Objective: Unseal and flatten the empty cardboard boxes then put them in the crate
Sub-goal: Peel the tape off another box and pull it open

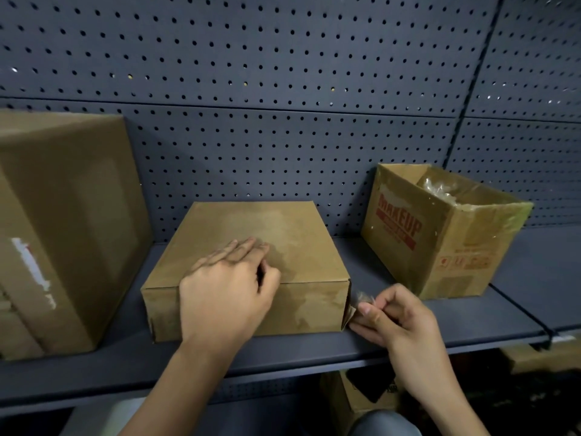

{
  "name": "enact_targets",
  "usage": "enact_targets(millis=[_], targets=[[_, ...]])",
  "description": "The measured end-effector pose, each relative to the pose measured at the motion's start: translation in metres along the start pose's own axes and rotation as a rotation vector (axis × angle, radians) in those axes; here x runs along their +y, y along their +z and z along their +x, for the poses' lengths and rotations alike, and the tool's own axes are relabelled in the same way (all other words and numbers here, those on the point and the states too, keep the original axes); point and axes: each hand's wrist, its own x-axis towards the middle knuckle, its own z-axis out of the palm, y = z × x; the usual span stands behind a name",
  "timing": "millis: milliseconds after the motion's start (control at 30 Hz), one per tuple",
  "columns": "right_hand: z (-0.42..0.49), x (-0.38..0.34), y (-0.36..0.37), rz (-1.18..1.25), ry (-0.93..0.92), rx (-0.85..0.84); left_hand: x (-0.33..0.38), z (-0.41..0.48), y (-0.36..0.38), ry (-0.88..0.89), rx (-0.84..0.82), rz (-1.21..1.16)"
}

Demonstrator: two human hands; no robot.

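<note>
Holding the box (301, 234) under the flat left hand (226, 284), draw the tape (356, 299) pinched by the right hand (396, 319) toward 3 o'clock.

This looks to me like a shop's stockroom, though I see little of it. A dark grey perforated metal back panel (283, 73) fills the upper frame. A dark grey metal shelf (471, 322) crosses the middle. On it stand a tall brown cardboard carton (63, 231) at left and an open brown cardboard box (440, 240) at right, printed MAKEUP in red.
</note>
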Motion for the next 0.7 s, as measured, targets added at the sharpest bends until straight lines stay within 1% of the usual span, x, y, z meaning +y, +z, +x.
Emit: enact_targets(millis=[100, 233, 333, 400, 467, 567, 633, 700], targets=[[-0.001, -0.003, -0.001, -0.013, -0.027, -0.026, 0.0, 0.0, 0.0, 0.005, -0.003, 0.006], [-0.003, -0.01, -0.003, -0.141, -0.097, -0.065, -0.001, 0.0, -0.001, 0.026, 0.001, -0.003], [-0.005, -0.016, -0.001, -0.192, -0.177, -0.06, -0.005, -0.001, -0.005, 0.088, 0.091, -0.05], [-0.007, -0.026, 0.004, -0.168, -0.264, -0.041, -0.011, 0.0, -0.008, 0.163, 0.187, -0.092], [-0.006, -0.039, 0.009, -0.122, -0.354, -0.025, -0.018, 0.003, -0.011, 0.221, 0.22, -0.114], [0.004, -0.057, 0.016, -0.101, -0.451, -0.044, -0.023, 0.006, -0.018, 0.276, 0.149, -0.051], [0.014, -0.063, 0.019, -0.111, -0.47, -0.093, -0.025, 0.009, -0.023, 0.264, 0.082, -0.026], [0.022, -0.065, 0.021, -0.096, -0.464, -0.136, -0.022, 0.01, -0.03, 0.224, 0.019, -0.06]])
